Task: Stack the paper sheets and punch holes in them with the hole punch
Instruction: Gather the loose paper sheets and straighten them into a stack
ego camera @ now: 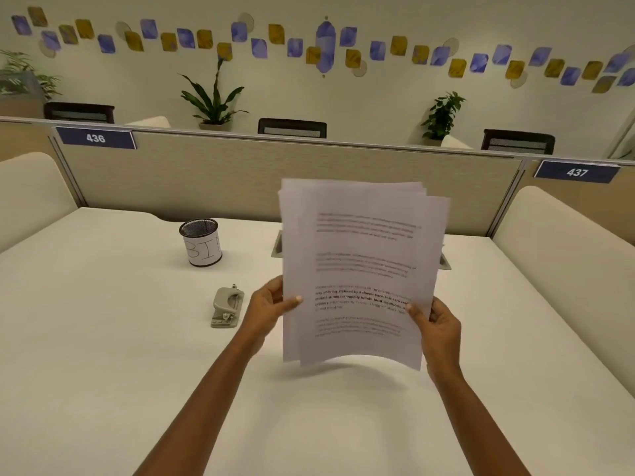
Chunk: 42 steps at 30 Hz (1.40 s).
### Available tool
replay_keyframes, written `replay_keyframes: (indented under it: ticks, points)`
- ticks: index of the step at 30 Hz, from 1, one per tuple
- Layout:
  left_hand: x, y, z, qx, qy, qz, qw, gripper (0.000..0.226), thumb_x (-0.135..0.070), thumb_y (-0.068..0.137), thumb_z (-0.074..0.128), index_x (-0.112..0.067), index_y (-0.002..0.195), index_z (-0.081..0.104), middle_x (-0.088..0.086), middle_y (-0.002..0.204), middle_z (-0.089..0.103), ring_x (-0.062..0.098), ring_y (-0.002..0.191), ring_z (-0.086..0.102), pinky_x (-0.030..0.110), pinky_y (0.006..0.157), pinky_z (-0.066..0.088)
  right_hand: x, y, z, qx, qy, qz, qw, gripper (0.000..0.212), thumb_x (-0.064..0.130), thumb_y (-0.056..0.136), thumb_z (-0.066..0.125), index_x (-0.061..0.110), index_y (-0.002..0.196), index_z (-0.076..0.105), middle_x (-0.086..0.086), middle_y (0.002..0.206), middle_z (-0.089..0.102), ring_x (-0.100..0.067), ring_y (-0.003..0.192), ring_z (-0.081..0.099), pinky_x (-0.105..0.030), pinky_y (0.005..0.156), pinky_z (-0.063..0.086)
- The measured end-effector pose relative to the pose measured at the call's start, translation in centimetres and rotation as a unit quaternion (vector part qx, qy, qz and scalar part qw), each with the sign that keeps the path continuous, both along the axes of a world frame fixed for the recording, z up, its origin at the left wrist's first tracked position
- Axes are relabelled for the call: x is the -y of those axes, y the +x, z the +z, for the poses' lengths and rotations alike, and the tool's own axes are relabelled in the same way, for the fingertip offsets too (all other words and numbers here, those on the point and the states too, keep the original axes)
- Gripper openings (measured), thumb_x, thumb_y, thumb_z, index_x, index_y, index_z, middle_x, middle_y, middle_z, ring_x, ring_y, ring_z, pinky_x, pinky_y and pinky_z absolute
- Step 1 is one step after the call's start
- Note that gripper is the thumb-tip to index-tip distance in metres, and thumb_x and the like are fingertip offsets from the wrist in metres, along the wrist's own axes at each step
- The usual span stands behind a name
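A loose stack of printed paper sheets [360, 255] stands upright above the white desk, its lower edge lifted off the surface and its edges uneven. My left hand [269, 305] grips the stack's left edge, thumb on the front. My right hand [436, 321] grips the right edge the same way. A grey hole punch [226, 305] lies on the desk just left of my left hand, untouched.
A black mesh cup labelled "BIN" [202, 242] stands behind the punch. A cable slot [276, 245] in the desk is partly hidden behind the sheets. A beige partition [240, 176] closes the back, with padded dividers [563, 228] at both sides.
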<state>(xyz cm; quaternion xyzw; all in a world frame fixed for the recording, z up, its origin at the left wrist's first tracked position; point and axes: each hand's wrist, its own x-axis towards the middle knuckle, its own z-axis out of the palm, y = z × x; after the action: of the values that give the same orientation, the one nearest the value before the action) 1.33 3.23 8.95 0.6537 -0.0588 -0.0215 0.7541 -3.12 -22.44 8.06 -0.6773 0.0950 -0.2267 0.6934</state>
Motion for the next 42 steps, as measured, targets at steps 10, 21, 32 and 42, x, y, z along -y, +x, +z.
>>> replay_keyframes:
  ticks: [10,21,32,42]
  points:
    - [0.2,0.2,1.2,0.025,-0.018,0.081,0.996,0.019,0.002,0.080,0.062,-0.016,0.081,0.065,-0.015,0.068,0.073,-0.001,0.057,0.068,0.013,0.052,0.055,-1.0,-0.5,0.2,0.018,-0.039,0.011,0.999,0.014,0.002,0.088,0.056,0.012,0.095,0.062,-0.005,0.092,0.067,-0.021,0.079,0.063,-0.004,0.059,0.052]
    - [0.1,0.0,2.1,0.071,0.020,0.036,0.997,0.020,0.001,0.083,0.060,-0.018,0.089,0.065,-0.019,0.074,0.073,-0.003,0.063,0.067,0.010,0.055,0.054,-1.6,-0.5,0.8,0.029,-0.017,0.029,0.999,0.018,0.002,0.086,0.058,0.016,0.098,0.060,0.007,0.095,0.065,-0.009,0.086,0.063,-0.018,0.071,0.052]
    - [1.1,-2.0,-1.5,0.016,0.037,0.031,0.999,0.019,-0.009,0.088,0.055,-0.024,0.094,0.065,-0.011,0.088,0.068,-0.003,0.070,0.068,0.010,0.055,0.054,-1.7,-1.0,-2.7,-0.149,-0.134,0.007,0.980,0.035,0.024,0.092,0.053,0.006,0.122,0.053,-0.015,0.127,0.058,-0.031,0.116,0.053,-0.039,0.095,0.042]
    - [3.1,-2.8,-1.7,-0.098,-0.120,0.046,0.987,0.016,-0.013,0.090,0.052,-0.015,0.102,0.062,0.002,0.094,0.070,0.020,0.083,0.067,0.033,0.069,0.057,-3.2,-2.8,-4.8,-0.237,0.227,0.091,0.940,0.055,0.032,0.079,0.069,0.011,0.125,0.047,-0.012,0.118,0.060,-0.026,0.093,0.057,-0.040,0.084,0.048]
